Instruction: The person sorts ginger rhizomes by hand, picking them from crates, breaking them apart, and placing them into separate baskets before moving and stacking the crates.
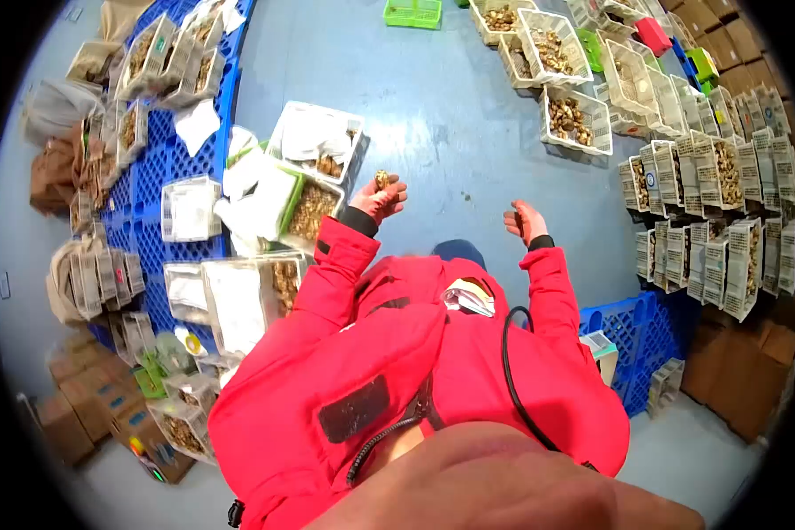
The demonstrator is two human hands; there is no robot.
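Note:
My left hand (382,201) is closed around a small brown-and-cream mushroom (382,179), which sticks out above the fingers. Just left of this hand stands a white basket (338,196) filled with similar mushrooms (312,212). Behind it is another white basket (355,124), partly covered by white cloth or paper (314,137). My right hand (526,223) hovers over the blue-grey floor (450,132) with its fingers loosely curled and apart. Nothing shows in it, and it touches no basket.
Blue plastic pallets (141,194) at the left carry several baskets, some covered with white sheets. White baskets of mushrooms (577,121) stand at the upper right. Stacked baskets (729,172) line the right side, near cardboard boxes (738,375). A green basket (412,12) lies far ahead.

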